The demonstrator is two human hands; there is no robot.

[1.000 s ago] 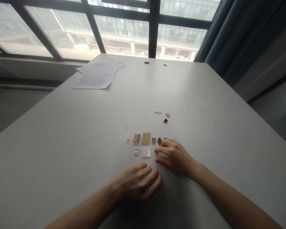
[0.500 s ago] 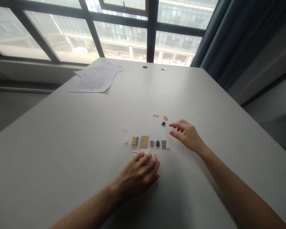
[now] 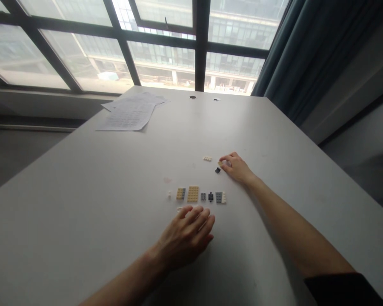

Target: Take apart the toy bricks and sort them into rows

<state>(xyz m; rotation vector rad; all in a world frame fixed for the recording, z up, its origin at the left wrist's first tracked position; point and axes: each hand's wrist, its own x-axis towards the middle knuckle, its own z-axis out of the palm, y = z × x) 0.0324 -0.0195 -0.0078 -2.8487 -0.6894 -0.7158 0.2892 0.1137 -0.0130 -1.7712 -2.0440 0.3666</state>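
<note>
My right hand [image 3: 236, 167] reaches to the far group of small bricks, its fingers curled and pinched on a small tan brick [image 3: 220, 162]. A black brick [image 3: 217, 170] lies just left of that hand, and a cream plate [image 3: 207, 158] a little farther left. Nearer to me runs a row of bricks: a tan-and-grey one [image 3: 180, 194], a tan plate [image 3: 193, 194], small dark pieces [image 3: 207, 196] and a grey-and-white one [image 3: 221, 197]. My left hand [image 3: 187, 236] lies flat on the table below that row, fingers stretched out, covering the pale pieces there.
The grey table [image 3: 83, 191] runs to a window at the back. Sheets of paper [image 3: 129, 112] lie at its far left. Two small round holes [image 3: 192, 97] sit near the far edge. A dark curtain [image 3: 293, 59] hangs at the right.
My right hand left the near row, moved away and up to the far bricks, and closed on the tan one. My left hand slid forward over the pale pieces and flattened.
</note>
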